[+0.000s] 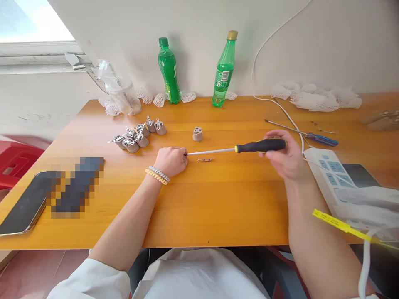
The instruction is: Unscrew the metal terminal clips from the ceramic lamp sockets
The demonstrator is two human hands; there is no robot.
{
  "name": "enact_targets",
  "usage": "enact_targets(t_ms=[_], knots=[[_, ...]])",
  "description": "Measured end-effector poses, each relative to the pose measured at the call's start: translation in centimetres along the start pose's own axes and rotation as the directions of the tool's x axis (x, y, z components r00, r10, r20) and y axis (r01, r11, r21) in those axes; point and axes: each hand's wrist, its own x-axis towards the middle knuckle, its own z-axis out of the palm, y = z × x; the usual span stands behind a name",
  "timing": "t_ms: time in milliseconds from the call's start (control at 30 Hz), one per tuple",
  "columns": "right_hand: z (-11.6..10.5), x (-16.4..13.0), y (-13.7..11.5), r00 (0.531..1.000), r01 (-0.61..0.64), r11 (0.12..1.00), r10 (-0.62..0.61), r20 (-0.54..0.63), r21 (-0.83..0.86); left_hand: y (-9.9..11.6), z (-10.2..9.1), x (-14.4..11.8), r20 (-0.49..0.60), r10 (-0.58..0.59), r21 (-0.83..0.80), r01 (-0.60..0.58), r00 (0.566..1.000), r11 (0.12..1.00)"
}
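My right hand (286,155) grips the end of a long screwdriver (260,146) with a black handle and yellow collar. Its shaft lies almost level and points left, the tip meeting my left hand (172,161). My left hand is closed above the table, and what its fingers hold is mostly hidden. Just behind the shaft a small beige part with a metal top (197,134) stands upright. Tiny loose metal pieces (205,160) lie under the shaft. Several similar beige parts with metal strips (137,138) are grouped behind my left hand.
Two green bottles (170,74) stand along the wall. A blue-handled screwdriver (322,139) and a white power strip (328,166) lie to the right, with a white cable (285,109) near them. A phone (25,203) rests at the left edge, beside a blurred dark object (82,182).
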Motion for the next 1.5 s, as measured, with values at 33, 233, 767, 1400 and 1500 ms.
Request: enact_targets(t_ms=[33, 233, 767, 1400, 1500], knots=[[0.02, -0.02, -0.06, 0.999, -0.010, 0.999, 0.008, 0.051, 0.051, -0.02, 0.02, 0.00, 0.000, 0.005, 0.005, -0.005, 1.000, 1.000], [0.22, -0.06, -0.34, 0.998, -0.053, 0.998, 0.052, -0.040, -0.030, -0.24, 0.16, 0.00, -0.003, 0.020, -0.008, -0.020, 1.000, 1.000], [0.72, -0.25, -0.84, 0.994, -0.103, 0.994, 0.102, -0.036, -0.039, -0.43, 0.19, 0.06, -0.015, 0.019, -0.045, -0.020, 1.000, 0.999], [0.62, -0.16, 0.04, 1.000, -0.017, 1.000, 0.017, -0.015, -0.007, -0.74, 0.01, 0.27, 0.051, 0.038, -0.039, -0.036, 0.998, 0.999], [0.70, -0.17, 0.04, 0.998, -0.052, 0.997, 0.050, 0.033, 0.049, -0.73, -0.11, 0.27, 0.058, 0.042, -0.043, -0.039, 0.997, 0.998]])
